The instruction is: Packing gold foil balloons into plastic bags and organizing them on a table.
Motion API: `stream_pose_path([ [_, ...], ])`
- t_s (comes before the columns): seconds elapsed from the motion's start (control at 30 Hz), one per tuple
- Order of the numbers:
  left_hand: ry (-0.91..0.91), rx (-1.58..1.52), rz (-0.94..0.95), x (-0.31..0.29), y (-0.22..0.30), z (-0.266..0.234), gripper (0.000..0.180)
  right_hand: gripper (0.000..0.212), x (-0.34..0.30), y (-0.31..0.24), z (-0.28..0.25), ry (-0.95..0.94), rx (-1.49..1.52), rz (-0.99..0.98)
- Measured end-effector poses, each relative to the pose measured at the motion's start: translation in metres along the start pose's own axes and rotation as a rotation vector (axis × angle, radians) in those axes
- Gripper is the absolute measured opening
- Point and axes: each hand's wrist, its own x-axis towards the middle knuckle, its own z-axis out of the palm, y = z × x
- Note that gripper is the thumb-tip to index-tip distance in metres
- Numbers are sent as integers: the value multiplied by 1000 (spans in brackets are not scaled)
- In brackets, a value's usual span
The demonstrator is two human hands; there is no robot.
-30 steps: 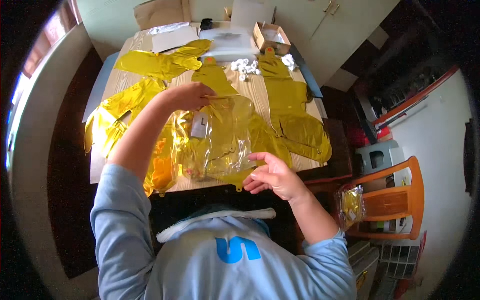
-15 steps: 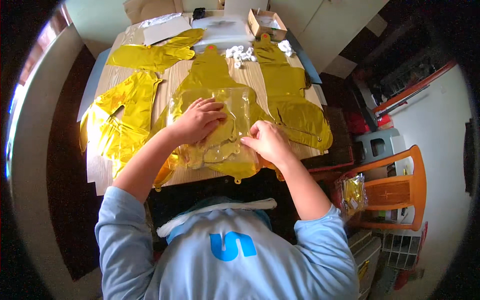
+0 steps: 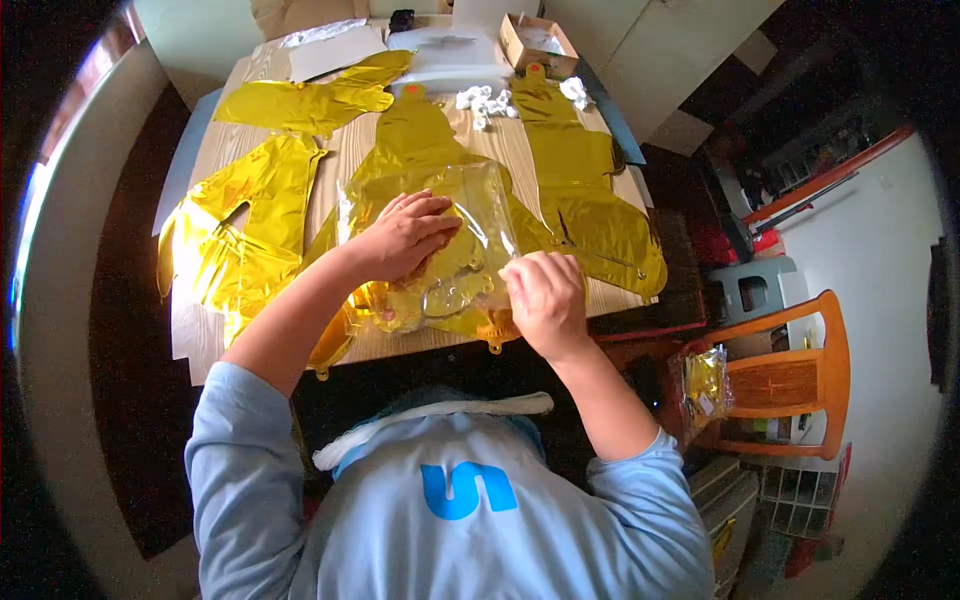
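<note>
A clear plastic bag (image 3: 483,215) lies near the front of the table, over a flat gold foil balloon (image 3: 415,135) that shows through it and beyond its edges. My left hand (image 3: 405,236) rests on the bag with its fingers stretched out. With closed fingers, my right hand (image 3: 547,303) grips the bag's right edge and pulls it a little taut. Whether anything lies inside the bag is hard to tell. Another flat gold foil balloon (image 3: 600,215) lies to the right of my right hand, and one more (image 3: 275,190) spreads out on the left.
Further gold foil (image 3: 290,108) lies at the far left of the wooden table (image 3: 500,150). White crumpled pieces (image 3: 483,103), a stack of clear sheets (image 3: 445,55) and a small cardboard box (image 3: 540,48) sit at the back. A wooden chair (image 3: 785,385) bearing packaged gold foil (image 3: 706,382) stands at right.
My right hand has moved right and toward me, closing on the bag's edge and drawing it outward. The bag's right side has shifted. My left hand has stayed almost in place.
</note>
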Motion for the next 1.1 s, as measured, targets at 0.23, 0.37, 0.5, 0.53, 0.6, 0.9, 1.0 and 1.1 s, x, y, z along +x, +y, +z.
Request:
stream_pose_path([
  [0.23,-47,105,-88,15,21,-23,37,21,16,32,7,-327,184,591],
  [0.37,-45,156,62,35,26,-34,37,19,23,34,10,-512,136,678],
  [0.5,-47,88,138,37,12,-10,33,18,23,32,11,-498,168,642],
  [0.53,-60,67,141,37,9,-5,31,18,17,35,16,-462,155,600],
  [0.6,-26,48,134,35,4,2,31,19,12,38,18,-401,172,568],
  [0.9,-13,47,137,33,0,7,34,18,25,41,13,-551,287,523],
  [1.0,-32,41,135,33,2,6,34,16,28,42,14,-609,267,546],
  [1.1,-40,28,133,34,3,5,35,14,25,42,16,-535,194,499],
])
